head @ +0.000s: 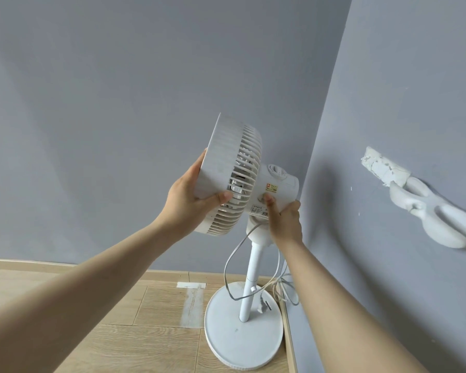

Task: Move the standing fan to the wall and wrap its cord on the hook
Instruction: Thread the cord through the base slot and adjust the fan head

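Standing in a corner where two matte grey-blue walls (119, 90) are meeting, a white plastic fan (218, 160) is resting its round, flat base (242, 340) on pale wood-grain floor planks (105, 343), just beside the right wall (414, 76). A person's left hand (190, 196) is gripping the smooth rim of the drum-shaped fan head, thumb curling over the slatted rear grille (246, 168). The right hand (284, 220) is clasping the rounded motor housing (283, 181) behind it, thumb pressing its side. A thin grey cord (225, 269) is hanging in loose loops beside the slim round pole (249, 281), its plug (262, 305) down by the base. A lumpy, paint-caked white hook (425, 211) is jutting from the right wall, well apart from the cord. A worn strip of tape (191, 305) is crossing the planks.
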